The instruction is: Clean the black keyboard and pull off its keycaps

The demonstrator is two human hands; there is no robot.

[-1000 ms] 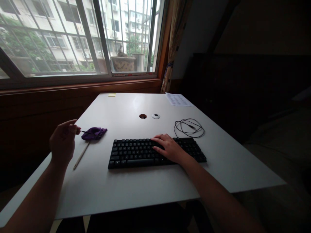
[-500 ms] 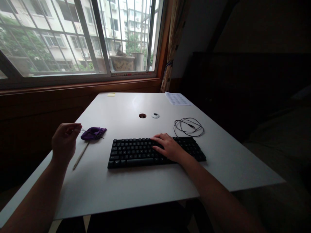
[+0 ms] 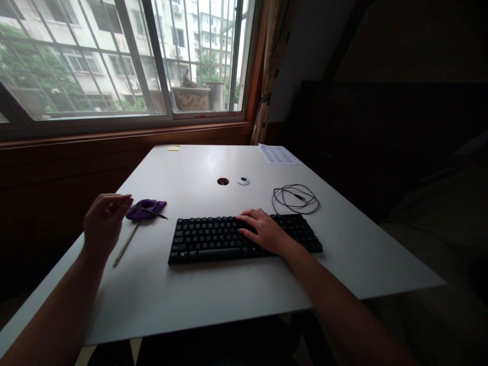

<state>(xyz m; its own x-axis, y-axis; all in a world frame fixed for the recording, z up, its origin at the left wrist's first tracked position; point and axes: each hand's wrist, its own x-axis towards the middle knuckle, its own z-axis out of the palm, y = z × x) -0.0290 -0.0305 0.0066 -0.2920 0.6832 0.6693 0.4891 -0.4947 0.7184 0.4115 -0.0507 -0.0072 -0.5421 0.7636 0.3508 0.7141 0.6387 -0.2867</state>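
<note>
At a white-topped desk (image 3: 190, 297) before a barred window (image 3: 158, 51), a slim dark rod (image 3: 162, 216) is jutting from a left hand (image 3: 102, 223), whose fingertips are pinching one end. The rod's long axis is slanting rightward and slightly toward the desk's near side, its tip pointing toward the far left corner of a long black keyboard (image 3: 206, 239) and ending just short of it. On the keys, a right hand (image 3: 263, 231) is resting with fingers extended, clasping nothing. Behind the rod, a crumpled purple cloth (image 3: 134, 214) is lying on the desk, its contents, if any, not showing; a pale straight stick (image 3: 125, 245) is extending from its near edge. Past the keyboard, a coiled black cable (image 3: 300, 196) is lying. Outside, a patterned brown planter (image 3: 190, 100) is holding a dark gnarled plant (image 3: 186, 80).
</note>
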